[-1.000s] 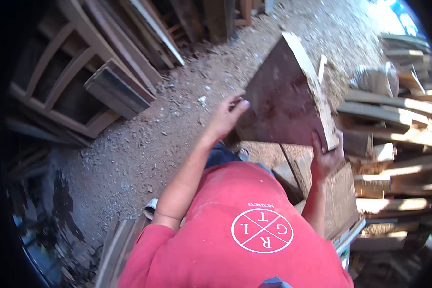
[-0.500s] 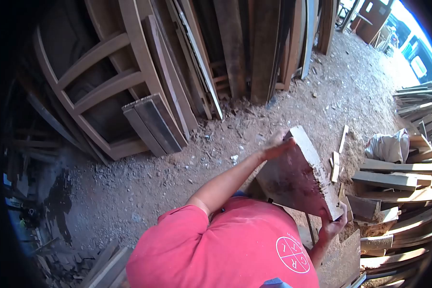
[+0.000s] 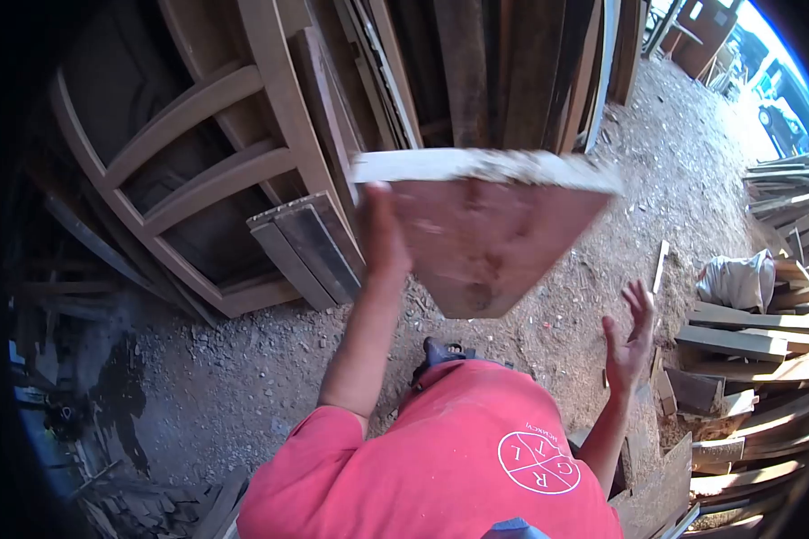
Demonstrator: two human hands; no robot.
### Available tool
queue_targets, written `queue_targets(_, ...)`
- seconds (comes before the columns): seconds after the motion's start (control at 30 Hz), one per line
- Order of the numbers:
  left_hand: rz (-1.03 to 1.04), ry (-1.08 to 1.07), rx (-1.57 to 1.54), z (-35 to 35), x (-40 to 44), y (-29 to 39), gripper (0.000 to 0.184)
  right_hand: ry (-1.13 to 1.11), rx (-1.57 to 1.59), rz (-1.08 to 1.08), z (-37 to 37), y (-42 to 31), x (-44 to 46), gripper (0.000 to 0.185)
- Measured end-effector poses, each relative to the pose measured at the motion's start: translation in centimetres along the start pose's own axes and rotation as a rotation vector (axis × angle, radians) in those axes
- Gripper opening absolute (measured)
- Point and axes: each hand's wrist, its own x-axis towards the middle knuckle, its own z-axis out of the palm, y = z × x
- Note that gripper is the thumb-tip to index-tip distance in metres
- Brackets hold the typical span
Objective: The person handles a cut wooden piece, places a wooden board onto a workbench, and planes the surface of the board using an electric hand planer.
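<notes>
A thick wooden slab with a reddish-brown face and a pale, rough edge is raised in front of me, its long edge at the top. My left hand grips its left end, thumb on the brown face and the other fingers hidden behind it. To the right of the slab and apart from it, my right hand is open, fingers spread, holding nothing.
Wooden frames and tall boards lean at the top and left. Stacked lumber and a whitish sack lie at the right. A flat board is at the lower right. Gravelly ground runs between.
The slab has swung up and to the left in my left hand, its pale edge now nearly level. My right hand has let go of it and opened.
</notes>
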Motion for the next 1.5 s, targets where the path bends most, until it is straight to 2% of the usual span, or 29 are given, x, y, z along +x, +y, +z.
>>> queue_targets(0.1, 0.202, 0.267, 0.137, -6.7, 6.6, 1.5, 0.084, -0.093, -0.006, 0.176, 2.8, 1.7, -1.6, 0.069)
queue_targets(0.17, 0.211, 0.229, 0.194, -11.2, 10.3, 2.2, 0.091, -0.106, -0.013, 0.282, 4.0, 2.5, -2.8, 0.065)
queue_targets(0.27, 0.215, 0.248, 0.313, -17.7, 16.9, -2.4, 0.087, -0.133, -0.024, 0.339, 5.1, 5.1, -4.9, 0.065)
queue_targets(0.4, 0.174, 0.100, 0.584, -15.9, 21.5, -14.3, 0.080, -0.090, -0.039, 0.472, 4.5, 5.7, -8.0, 0.068)
queue_targets(0.53, -0.018, -0.209, 0.798, -14.4, 15.3, -26.3, 0.073, 0.070, -0.138, 0.578, 3.9, 8.5, -14.6, 0.063)
queue_targets(0.6, -0.225, -0.410, 0.895, -15.7, 10.8, -30.8, 0.070, 0.100, -0.203, 0.607, 3.5, 9.5, -17.1, 0.061)
queue_targets(0.67, -0.462, -0.625, 0.997, -17.8, 5.8, -34.3, 0.067, 0.052, -0.233, 0.766, 2.8, 9.9, -21.4, 0.062)
queue_targets(0.77, -0.806, -0.930, 1.146, -20.9, -1.6, -37.1, 0.062, 0.069, -0.252, 0.901, 1.8, 11.5, -28.2, 0.062)
queue_targets(0.87, -1.050, -1.160, 1.314, -22.8, -6.9, -37.7, 0.057, 0.215, -0.286, 1.081, 2.7, 14.7, -37.4, 0.061)
queue_targets(0.9, -1.108, -1.215, 1.368, -23.0, -8.2, -37.6, 0.056, 0.282, -0.298, 1.106, 3.6, 16.2, -41.3, 0.059)
queue_targets(0.97, -1.204, -1.309, 1.464, -23.1, -10.2, -37.3, 0.053, 0.276, -0.285, 1.267, 5.4, 18.1, -49.1, 0.057)
queue_targets(1.03, -1.260, -1.369, 1.543, -21.9, -11.5, -37.4, 0.050, 0.279, -0.167, 1.448, 7.1, 17.5, -56.6, 0.052)
queue_targets(1.07, -1.274, -1.403, 1.573, -20.8, -12.2, -37.4, 0.049, 0.166, -0.163, 1.548, 7.6, 16.8, -59.5, 0.047)
queue_targets(1.1, -1.280, -1.416, 1.572, -19.4, -12.8, -37.7, 0.047, 0.235, -0.144, 1.500, 8.6, 15.5, -63.1, 0.048)
queue_targets(1.13, -1.275, -1.432, 1.536, -17.6, -13.4, -38.2, 0.046, 0.181, -0.053, 1.634, 8.6, 14.5, -65.7, 0.053)
queue_targets(1.17, -1.255, -1.445, 1.452, -15.3, -13.6, -38.8, 0.044, 0.195, -0.053, 1.625, 8.9, 13.4, -68.8, 0.053)
queue_targets(1.2, -1.211, -1.469, 1.300, -12.3, -13.6, -39.1, 0.043, 0.327, -0.078, 1.695, 9.5, 12.4, -71.7, 0.057)
queue_targets(1.23, -1.021, -1.474, 1.009, -8.3, -13.6, -37.7, 0.032, 0.460, -0.114, 1.760, 9.6, 11.5, -75.4, 0.060)
queue_targets(1.27, -0.796, -1.508, 0.966, -3.2, -11.2, -35.6, 0.030, 0.519, -0.409, 1.794, 10.8, 10.7, -79.4, 0.064)
queue_targets(1.3, -0.559, -1.521, 0.940, 2.5, -9.2, -32.4, 0.030, 0.766, -0.344, 1.965, 10.3, 7.9, -81.9, 0.060)
queue_targets(1.33, -0.628, -1.457, 0.892, 8.6, -4.1, -30.8, 0.033, 1.018, -0.084, 2.025, 9.2, 5.8, -86.1, 0.049)
queue_targets(1.37, -0.490, -1.250, 0.813, 13.8, -0.2, -28.5, 0.047, 1.355, -0.132, 1.947, 9.9, 5.0, -90.2, 0.039)
queue_targets(1.4, -0.625, -1.309, 0.679, 20.3, 2.8, -24.4, 0.062, 1.717, -0.031, 1.600, 9.2, 0.2, -92.2, 0.033)
queue_targets(1.43, -0.340, -1.191, 0.670, 26.4, 5.1, -21.4, 0.062, 2.139, -0.236, 1.512, 10.6, -0.6, -93.9, 0.032)
queue_targets(1.47, -0.183, -1.178, 0.634, 32.6, 6.5, -17.4, 0.053, 2.420, -0.003, 1.255, 12.5, -1.1, -97.5, 0.036)
queue_targets(1.5, -0.045, -1.238, 0.542, 37.9, 6.2, -13.3, 0.055, 2.596, -0.184, 1.220, 15.3, -0.8, -99.2, 0.039)
